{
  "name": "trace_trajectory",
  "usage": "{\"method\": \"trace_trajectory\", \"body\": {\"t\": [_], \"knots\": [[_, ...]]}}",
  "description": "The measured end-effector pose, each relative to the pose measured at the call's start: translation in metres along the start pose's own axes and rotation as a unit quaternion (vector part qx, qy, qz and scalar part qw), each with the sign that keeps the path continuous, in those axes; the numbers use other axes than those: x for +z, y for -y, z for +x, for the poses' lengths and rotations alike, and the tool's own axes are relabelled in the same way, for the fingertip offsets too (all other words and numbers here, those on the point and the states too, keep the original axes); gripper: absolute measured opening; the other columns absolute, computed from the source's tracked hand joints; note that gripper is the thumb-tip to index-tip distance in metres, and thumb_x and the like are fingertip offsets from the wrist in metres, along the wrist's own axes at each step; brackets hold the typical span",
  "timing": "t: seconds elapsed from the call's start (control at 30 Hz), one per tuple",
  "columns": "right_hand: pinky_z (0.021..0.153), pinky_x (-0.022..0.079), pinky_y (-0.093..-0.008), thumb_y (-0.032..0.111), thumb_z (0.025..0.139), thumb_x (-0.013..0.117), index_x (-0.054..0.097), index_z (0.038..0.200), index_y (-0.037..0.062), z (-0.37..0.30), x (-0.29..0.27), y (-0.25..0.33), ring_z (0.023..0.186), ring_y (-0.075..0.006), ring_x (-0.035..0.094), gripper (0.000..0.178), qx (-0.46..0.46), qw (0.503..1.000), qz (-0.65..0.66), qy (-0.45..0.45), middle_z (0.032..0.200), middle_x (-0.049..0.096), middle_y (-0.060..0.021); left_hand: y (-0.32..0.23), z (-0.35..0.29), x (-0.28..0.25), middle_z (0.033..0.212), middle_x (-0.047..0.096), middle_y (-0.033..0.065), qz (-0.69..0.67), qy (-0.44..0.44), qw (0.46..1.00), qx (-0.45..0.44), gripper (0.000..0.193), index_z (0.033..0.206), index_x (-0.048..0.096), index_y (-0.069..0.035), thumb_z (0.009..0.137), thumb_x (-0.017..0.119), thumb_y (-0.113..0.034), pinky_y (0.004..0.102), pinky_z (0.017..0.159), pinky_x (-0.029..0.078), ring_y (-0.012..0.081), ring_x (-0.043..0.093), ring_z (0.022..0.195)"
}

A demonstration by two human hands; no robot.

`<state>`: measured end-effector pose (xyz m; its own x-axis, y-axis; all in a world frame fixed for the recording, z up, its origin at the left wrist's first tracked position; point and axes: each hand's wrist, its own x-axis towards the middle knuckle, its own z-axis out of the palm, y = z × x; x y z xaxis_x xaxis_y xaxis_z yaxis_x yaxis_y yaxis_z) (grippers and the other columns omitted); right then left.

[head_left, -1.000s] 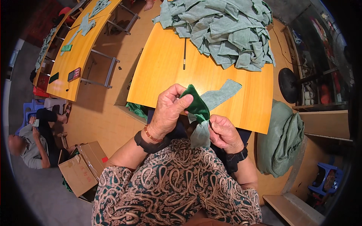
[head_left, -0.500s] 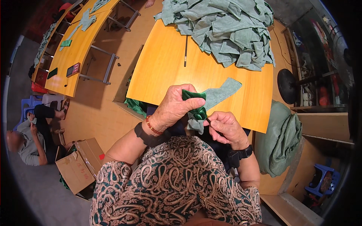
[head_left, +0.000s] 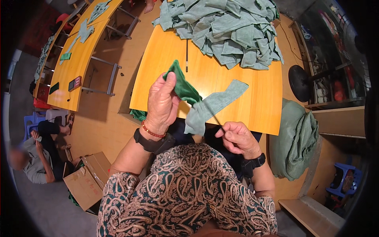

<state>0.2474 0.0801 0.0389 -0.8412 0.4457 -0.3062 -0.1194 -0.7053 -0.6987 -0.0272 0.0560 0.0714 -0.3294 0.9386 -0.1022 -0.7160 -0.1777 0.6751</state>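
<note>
My left hand (head_left: pixel 162 100) is closed on a shiny dark green fabric piece (head_left: pixel 184 87), gripping it between thumb and fingers in front of the table edge. Pale grey-green fabric (head_left: pixel 223 99) meets its lower end, one part hanging toward my lap and a strip reaching right over the tabletop. Lower and to the right, my right hand (head_left: pixel 239 138) pinches a thin dark rod (head_left: pixel 215 117). The rod slants up and left to where the dark and pale fabric meet; its far tip is hard to make out.
A large heap of pale green fabric pieces (head_left: pixel 237 29) covers the far part of the yellow table (head_left: pixel 158 67). Another thin rod (head_left: pixel 186 55) lies before it. At right are a green bundle (head_left: pixel 294 138) and a black fan (head_left: pixel 299 83). A cardboard box (head_left: pixel 85 185) and a seated person (head_left: pixel 39 158) are left.
My left hand has moved up and left, stretching out the bunched dark green fabric. More of the rod shows between the fabric and my right hand, which has moved slightly down.
</note>
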Motion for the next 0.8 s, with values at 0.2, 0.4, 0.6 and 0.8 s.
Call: {"method": "trace_trajectory", "body": {"t": [0.2, 0.4, 0.6, 0.8], "knots": [[0.039, 0.03, -0.0182, 0.014, 0.093, 0.066, 0.062, 0.106, -0.0035, 0.0, -0.007, 0.007, 0.043, -0.0029, 0.043, 0.022, -0.113, 0.99, -0.004, -0.079, 0.062, 0.055, 0.0011, 0.007, -0.002, 0.019, 0.091, 0.062, -0.0002, 0.014, 0.003, 1.0, -0.021, 0.021, 0.109, 0.059, -0.007, 0.101, 0.056, -0.026, 0.0288, 0.077, 0.053, 0.0108, 0.063, 0.083], [0.056, 0.042, -0.0173, 0.005, 0.084, 0.073, 0.065, 0.112, 0.0007, 0.049, 0.019, 0.023, 0.064, -0.001, 0.053, 0.029, -0.189, 0.96, -0.145, -0.15, 0.083, 0.063, 0.0018, 0.016, -0.008, 0.032, 0.102, 0.066, 0.0041, -0.021, 0.055, 0.996, -0.072, 0.022, 0.116, 0.056, -0.007, 0.102, 0.053, -0.024, 0.0328, 0.084, 0.054, 0.0143, 0.065, 0.092], [0.061, 0.047, -0.0179, 0.006, 0.085, 0.073, 0.067, 0.108, 0.0023, 0.055, 0.017, 0.028, 0.069, -0.0015, 0.056, 0.025, -0.128, 0.978, -0.099, -0.129, 0.089, 0.064, 0.0035, -0.007, -0.015, 0.023, 0.114, 0.063, 0.0133, -0.04, 0.122, 0.983, -0.131, 0.025, 0.122, 0.054, -0.007, 0.101, 0.053, -0.02, 0.0451, 0.092, 0.051, 0.0254, 0.062, 0.108], [0.043, 0.036, -0.0151, 0.015, 0.09, 0.071, 0.054, 0.124, 0.0002, 0.055, 0.003, 0.03, 0.061, -0.0044, 0.054, 0.041, -0.138, 0.978, -0.018, -0.156, 0.091, 0.064, -0.0029, -0.013, -0.015, 0.018, 0.102, 0.059, 0.0168, -0.109, 0.19, 0.966, -0.141, 0.012, 0.095, 0.049, -0.008, 0.094, 0.057, -0.017, 0.0522, 0.102, 0.041, 0.0315, 0.058, 0.1]]}}
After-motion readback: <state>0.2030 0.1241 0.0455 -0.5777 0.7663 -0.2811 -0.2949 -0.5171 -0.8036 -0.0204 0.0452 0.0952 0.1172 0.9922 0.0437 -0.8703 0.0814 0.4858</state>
